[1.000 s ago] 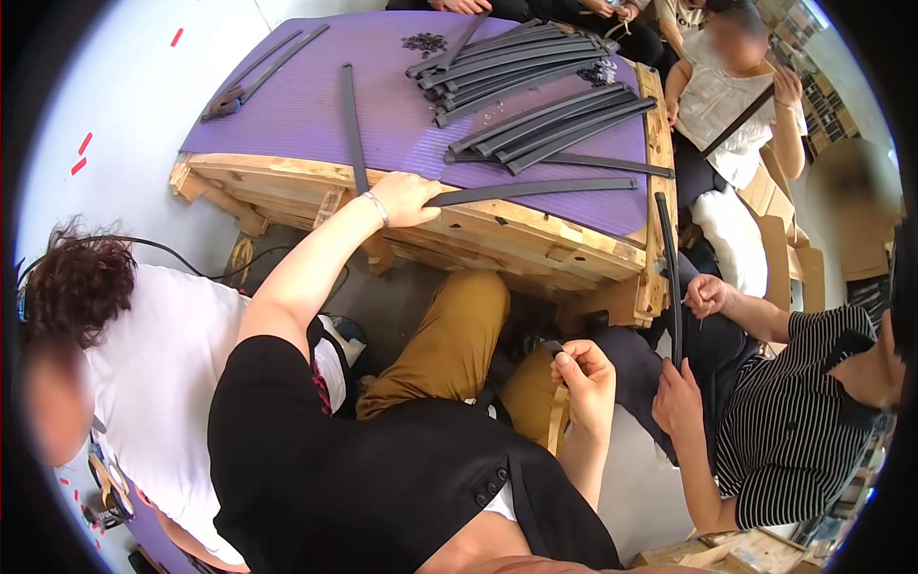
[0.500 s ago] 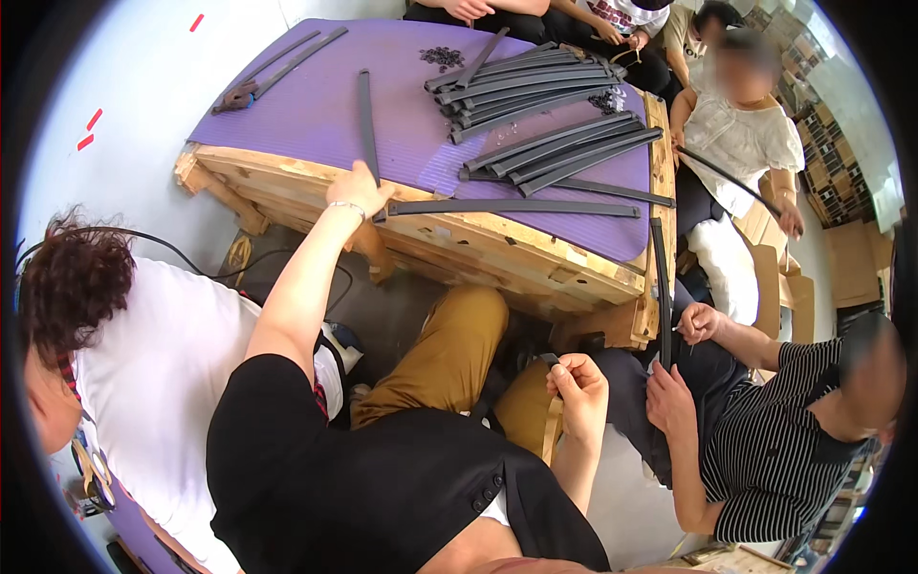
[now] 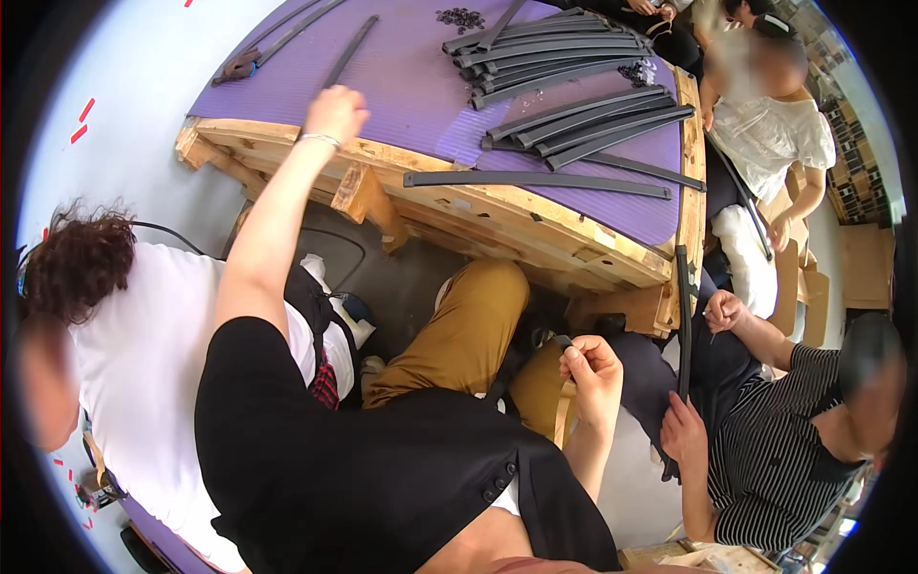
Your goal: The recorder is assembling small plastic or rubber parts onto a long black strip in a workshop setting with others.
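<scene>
My left hand point(image 3: 335, 115) is closed around the near end of a long dark grey strip point(image 3: 354, 50), whose far part slants away over the purple mat point(image 3: 397, 124). The hand is at the front edge of the wooden crate table. Over my lap, my right hand point(image 3: 595, 378) pinches a small black piece point(image 3: 562, 341) between thumb and fingers. A narrow tan band point(image 3: 564, 413) hangs below the same hand, its upper end hidden by the fingers. Another dark grey strip point(image 3: 540, 182) lies along the table's front edge, touched by neither hand.
Piles of dark strips point(image 3: 564, 57) and small black bits point(image 3: 461, 19) lie on the mat. Two thin strips point(image 3: 292, 36) rest at far left. A person in a striped shirt point(image 3: 775, 435) handles a strip at right; a person in white point(image 3: 163, 383) bends close at left.
My left hand has moved left and farther over the table with the strip, which now slants to the right. My right hand keeps its pinch. The whole view has shifted slightly.
</scene>
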`<action>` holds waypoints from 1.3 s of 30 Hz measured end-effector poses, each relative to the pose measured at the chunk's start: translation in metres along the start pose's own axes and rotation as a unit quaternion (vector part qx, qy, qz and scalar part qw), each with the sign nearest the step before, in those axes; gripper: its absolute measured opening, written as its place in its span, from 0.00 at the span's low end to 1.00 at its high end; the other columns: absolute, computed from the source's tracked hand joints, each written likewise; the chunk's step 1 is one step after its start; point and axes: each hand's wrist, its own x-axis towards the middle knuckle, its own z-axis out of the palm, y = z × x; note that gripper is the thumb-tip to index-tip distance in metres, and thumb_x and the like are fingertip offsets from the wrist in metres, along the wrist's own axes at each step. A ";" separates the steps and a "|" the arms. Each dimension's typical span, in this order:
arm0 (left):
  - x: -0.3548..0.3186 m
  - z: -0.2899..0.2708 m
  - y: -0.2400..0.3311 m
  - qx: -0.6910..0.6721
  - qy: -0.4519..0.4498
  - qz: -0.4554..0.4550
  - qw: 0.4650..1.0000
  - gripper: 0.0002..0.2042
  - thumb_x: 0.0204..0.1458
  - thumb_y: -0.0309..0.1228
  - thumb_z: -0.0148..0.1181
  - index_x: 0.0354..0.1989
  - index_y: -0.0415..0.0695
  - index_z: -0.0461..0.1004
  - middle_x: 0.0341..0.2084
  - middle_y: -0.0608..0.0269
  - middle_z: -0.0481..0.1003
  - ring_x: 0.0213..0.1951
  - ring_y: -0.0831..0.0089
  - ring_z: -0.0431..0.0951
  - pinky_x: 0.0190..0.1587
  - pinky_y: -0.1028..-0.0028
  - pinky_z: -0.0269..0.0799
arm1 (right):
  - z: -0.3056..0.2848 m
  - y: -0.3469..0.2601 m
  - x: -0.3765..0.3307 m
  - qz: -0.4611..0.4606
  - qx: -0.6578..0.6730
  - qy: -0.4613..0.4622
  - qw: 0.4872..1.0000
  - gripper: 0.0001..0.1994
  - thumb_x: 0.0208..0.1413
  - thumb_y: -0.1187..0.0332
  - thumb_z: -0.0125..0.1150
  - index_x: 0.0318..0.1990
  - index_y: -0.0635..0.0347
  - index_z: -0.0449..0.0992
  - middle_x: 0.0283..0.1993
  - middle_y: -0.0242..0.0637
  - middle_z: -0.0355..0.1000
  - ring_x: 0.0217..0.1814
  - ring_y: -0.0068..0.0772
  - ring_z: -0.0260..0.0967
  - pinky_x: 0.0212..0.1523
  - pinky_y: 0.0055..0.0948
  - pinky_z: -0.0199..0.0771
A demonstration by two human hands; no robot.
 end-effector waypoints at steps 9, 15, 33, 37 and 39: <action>-0.027 0.027 0.146 -0.278 -0.043 0.257 0.925 0.12 0.37 0.34 0.62 0.28 0.40 0.70 0.28 0.57 0.69 0.36 0.59 0.69 0.39 0.65 0.65 | 0.015 -0.016 0.017 -0.003 0.017 -0.020 1.000 0.02 0.49 0.75 0.58 0.30 0.62 0.70 0.24 0.27 0.67 0.26 0.14 0.62 0.28 0.15 0.64; -0.013 0.014 0.108 -0.330 -0.074 0.250 0.907 0.10 0.36 0.26 0.62 0.28 0.38 0.70 0.26 0.57 0.68 0.33 0.60 0.69 0.38 0.68 0.65 | 0.003 -0.009 0.025 0.001 0.024 -0.005 1.000 0.03 0.50 0.75 0.58 0.31 0.62 0.71 0.25 0.26 0.67 0.25 0.13 0.61 0.28 0.14 0.62; 0.259 0.099 0.029 -0.294 0.010 -0.019 0.956 0.07 0.41 0.31 0.59 0.30 0.48 0.78 0.28 0.60 0.77 0.33 0.68 0.77 0.40 0.72 0.70 | 0.019 -0.003 0.070 0.072 -0.023 0.057 0.996 0.02 0.49 0.77 0.58 0.30 0.62 0.71 0.24 0.25 0.67 0.25 0.13 0.62 0.27 0.13 0.63; 0.302 0.136 0.046 -0.320 0.006 -0.027 0.947 0.09 0.40 0.31 0.61 0.32 0.50 0.78 0.29 0.60 0.77 0.34 0.71 0.77 0.40 0.73 0.70 | 0.020 -0.005 0.087 0.108 -0.021 0.094 0.990 0.02 0.49 0.77 0.57 0.29 0.62 0.71 0.24 0.27 0.68 0.24 0.13 0.63 0.26 0.13 0.63; 0.319 0.150 0.056 -0.342 0.002 -0.014 0.940 0.10 0.38 0.32 0.62 0.33 0.50 0.78 0.28 0.58 0.77 0.33 0.67 0.77 0.40 0.72 0.70 | 0.020 -0.003 0.092 0.116 -0.018 0.110 0.987 0.02 0.49 0.77 0.57 0.29 0.62 0.70 0.24 0.27 0.68 0.24 0.13 0.63 0.27 0.14 0.64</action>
